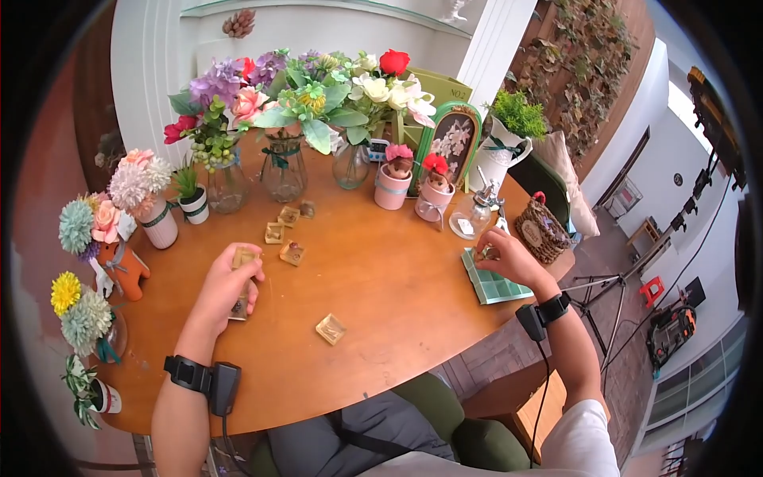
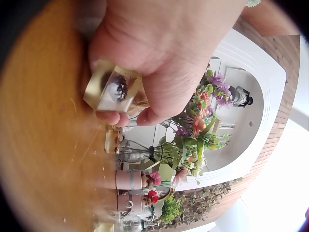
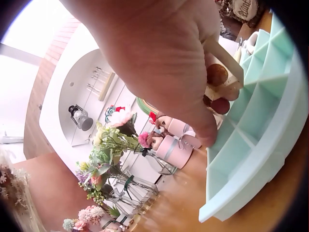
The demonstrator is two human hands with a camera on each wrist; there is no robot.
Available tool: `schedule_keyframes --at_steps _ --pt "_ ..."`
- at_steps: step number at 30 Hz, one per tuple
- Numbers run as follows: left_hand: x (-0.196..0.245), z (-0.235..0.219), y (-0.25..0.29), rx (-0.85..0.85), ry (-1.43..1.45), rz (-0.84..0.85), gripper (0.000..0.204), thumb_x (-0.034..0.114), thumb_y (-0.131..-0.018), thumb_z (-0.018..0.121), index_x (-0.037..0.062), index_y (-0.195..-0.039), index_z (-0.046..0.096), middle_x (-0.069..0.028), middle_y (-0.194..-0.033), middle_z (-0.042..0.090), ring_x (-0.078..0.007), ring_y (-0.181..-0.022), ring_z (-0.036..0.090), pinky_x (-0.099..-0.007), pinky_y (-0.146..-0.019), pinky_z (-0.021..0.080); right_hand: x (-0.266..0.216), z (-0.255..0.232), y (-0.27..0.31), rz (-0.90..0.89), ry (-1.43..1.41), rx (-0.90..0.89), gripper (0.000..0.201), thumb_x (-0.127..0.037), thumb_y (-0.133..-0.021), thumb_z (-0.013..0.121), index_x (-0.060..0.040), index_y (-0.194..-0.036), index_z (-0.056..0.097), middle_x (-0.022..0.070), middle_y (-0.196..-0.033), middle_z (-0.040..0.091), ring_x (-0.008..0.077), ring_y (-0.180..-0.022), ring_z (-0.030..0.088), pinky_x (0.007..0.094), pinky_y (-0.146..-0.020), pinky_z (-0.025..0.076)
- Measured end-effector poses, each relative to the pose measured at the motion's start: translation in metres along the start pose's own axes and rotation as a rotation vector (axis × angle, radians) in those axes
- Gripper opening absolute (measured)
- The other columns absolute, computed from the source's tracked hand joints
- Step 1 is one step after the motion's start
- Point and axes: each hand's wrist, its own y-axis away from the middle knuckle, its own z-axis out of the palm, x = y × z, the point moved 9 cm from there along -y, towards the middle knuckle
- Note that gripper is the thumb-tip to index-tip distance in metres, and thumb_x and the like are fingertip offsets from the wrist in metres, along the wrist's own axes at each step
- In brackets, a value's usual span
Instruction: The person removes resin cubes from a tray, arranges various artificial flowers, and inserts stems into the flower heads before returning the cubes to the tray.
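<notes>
My left hand (image 1: 222, 288) grips clear, amber-tinted resin blocks low over the table's left side. One block (image 2: 115, 89) shows a dark and white piece set inside it; resin also shows past the fingers at the hand's near end. Over a mint-green divided tray (image 1: 502, 291) at the right, my right hand (image 1: 513, 258) pinches another clear block (image 3: 224, 79) with round brown pieces inside. The tray's square compartments (image 3: 231, 154) lie right under those fingertips. A single loose block (image 1: 331, 328) sits mid-table, between the hands.
Several more resin blocks (image 1: 292, 253) lie beyond my left hand. Flower vases (image 1: 284, 175), pink pots (image 1: 392, 189) and a glass bottle (image 1: 469, 219) line the back. A woven basket (image 1: 543, 229) stands beside the tray, near the table's right edge. Potted flowers (image 1: 83, 314) fill the left edge.
</notes>
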Motion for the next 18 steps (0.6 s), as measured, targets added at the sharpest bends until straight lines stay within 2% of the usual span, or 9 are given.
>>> schedule_keyframes --at_steps 4,6,7,9,16,18 --pt "0.0 -0.001 -0.001 0.0 0.005 0.001 0.019 0.015 -0.099 0.055 0.0094 -0.116 0.051 -0.0035 -0.081 0.057 -0.0079 -0.048 0.051 -0.0236 -0.036 0.04 0.003 0.0 -0.003 0.027 -0.057 -0.058 0.025 -0.006 -0.079 0.077 -0.005 -0.099 0.061 0.01 -0.105 0.06 0.0277 -0.097 0.062 0.0366 -0.085 0.05" --pt "0.001 0.001 0.001 0.001 0.001 0.003 0.019 0.015 -0.099 0.055 0.0093 -0.116 0.051 -0.0035 -0.081 0.057 -0.0078 -0.048 0.051 -0.0236 -0.036 0.04 0.0 -0.001 -0.003 -0.139 -0.035 -0.045 0.022 -0.007 -0.081 0.076 -0.0059 -0.098 0.063 0.007 -0.105 0.063 0.0228 -0.096 0.063 0.0344 -0.083 0.051" --pt "0.002 0.001 0.001 0.002 -0.002 0.006 0.019 0.016 -0.099 0.055 0.0092 -0.116 0.05 -0.0035 -0.081 0.057 -0.0078 -0.048 0.051 -0.0235 -0.036 0.04 -0.003 -0.002 -0.004 -0.142 -0.035 -0.046 0.022 -0.007 -0.081 0.076 -0.0059 -0.098 0.063 0.007 -0.105 0.063 0.0228 -0.096 0.063 0.0344 -0.083 0.051" --pt "0.001 0.0 0.001 0.002 0.002 0.002 0.019 0.016 -0.099 0.055 0.0091 -0.116 0.05 -0.0035 -0.081 0.057 -0.0078 -0.048 0.051 -0.0235 -0.036 0.04 0.0 -0.002 -0.002 -0.025 -0.008 -0.08 0.018 -0.008 -0.082 0.075 -0.0055 -0.096 0.065 0.0065 -0.107 0.067 0.0216 -0.097 0.065 0.0346 -0.084 0.052" --pt "0.001 0.001 0.001 -0.011 -0.004 0.006 0.02 0.015 -0.098 0.055 0.0084 -0.116 0.05 -0.0037 -0.082 0.057 -0.008 -0.048 0.051 -0.0233 -0.036 0.041 0.014 0.003 0.003 0.069 -0.082 -0.003 0.017 -0.012 -0.083 0.076 -0.0055 -0.094 0.064 0.0074 -0.11 0.071 0.0234 -0.092 0.066 0.0356 -0.083 0.052" --pt "0.002 0.001 0.001 -0.005 -0.01 0.003 0.02 0.015 -0.099 0.054 0.0082 -0.116 0.05 -0.0037 -0.081 0.056 -0.0081 -0.048 0.051 -0.0233 -0.036 0.041 0.018 0.001 0.006 0.167 -0.141 0.001 0.016 -0.013 -0.084 0.075 -0.0046 -0.093 0.065 0.0062 -0.112 0.072 0.0227 -0.09 0.067 0.0363 -0.08 0.053"
